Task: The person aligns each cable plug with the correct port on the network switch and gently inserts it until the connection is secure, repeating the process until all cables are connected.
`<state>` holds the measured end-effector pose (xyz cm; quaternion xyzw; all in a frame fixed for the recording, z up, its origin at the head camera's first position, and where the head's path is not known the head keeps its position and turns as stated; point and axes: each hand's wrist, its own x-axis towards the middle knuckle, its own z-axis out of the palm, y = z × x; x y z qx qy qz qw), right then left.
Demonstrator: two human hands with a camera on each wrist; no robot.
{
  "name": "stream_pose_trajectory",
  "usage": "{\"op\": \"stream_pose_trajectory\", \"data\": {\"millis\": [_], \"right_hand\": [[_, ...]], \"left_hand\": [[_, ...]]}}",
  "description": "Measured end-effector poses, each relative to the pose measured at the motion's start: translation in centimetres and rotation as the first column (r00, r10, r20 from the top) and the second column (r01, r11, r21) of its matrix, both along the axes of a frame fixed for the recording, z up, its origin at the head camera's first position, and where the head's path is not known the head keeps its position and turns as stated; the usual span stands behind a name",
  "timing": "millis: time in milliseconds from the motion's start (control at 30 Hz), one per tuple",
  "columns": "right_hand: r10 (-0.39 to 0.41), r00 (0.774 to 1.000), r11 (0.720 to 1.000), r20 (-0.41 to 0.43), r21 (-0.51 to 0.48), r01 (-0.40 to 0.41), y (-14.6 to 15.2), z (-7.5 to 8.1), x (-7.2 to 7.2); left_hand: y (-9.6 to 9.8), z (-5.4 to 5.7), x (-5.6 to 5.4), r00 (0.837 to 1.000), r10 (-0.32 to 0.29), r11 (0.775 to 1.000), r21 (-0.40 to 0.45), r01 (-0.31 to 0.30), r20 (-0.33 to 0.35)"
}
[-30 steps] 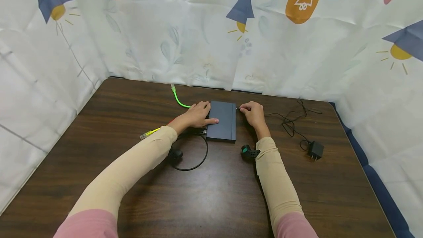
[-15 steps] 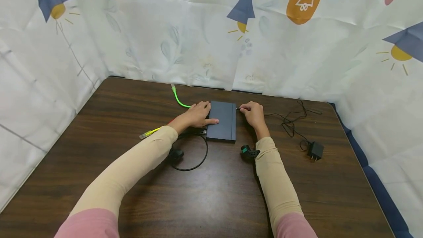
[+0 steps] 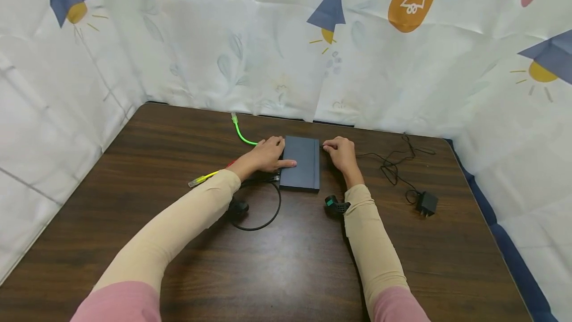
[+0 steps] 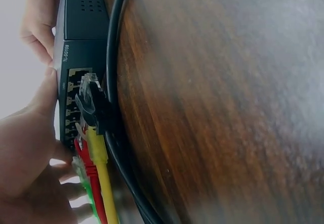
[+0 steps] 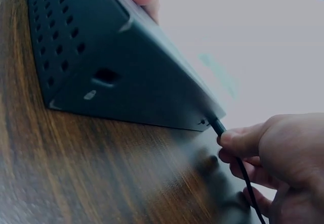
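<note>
Blue-grey network box (image 3: 302,165) on brown table (image 3: 277,272). Left hand (image 3: 268,155) loosely spread at box's left edge, thumb straight on top. Right hand (image 3: 341,154) pinches black plug (image 5: 218,127) at box's right side, near far corner.

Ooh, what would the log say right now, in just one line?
left hand: touching dark box; right hand: pinching black cord beside box; plug fully in: can't tell; wall charger: on table
</note>
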<state>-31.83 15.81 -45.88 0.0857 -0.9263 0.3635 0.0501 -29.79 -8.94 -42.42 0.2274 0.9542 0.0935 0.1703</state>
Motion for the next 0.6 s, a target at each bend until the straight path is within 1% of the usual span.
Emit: {"op": "stream_pose_trajectory", "data": {"millis": [333, 600], "right_hand": [[-0.018, 0.999, 1.000, 0.028, 0.013, 0.017, 0.03, 0.11, 0.28], [-0.030, 0.997, 1.000, 0.066, 0.005, 0.030, -0.27, 0.36, 0.41]], "left_hand": [[0.03, -0.06, 0.07, 1.000, 0.006, 1.000, 0.010, -0.006, 0.002], [-0.11, 0.41, 0.02, 1.000, 0.017, 1.000, 0.002, -0.017, 0.002]]}}
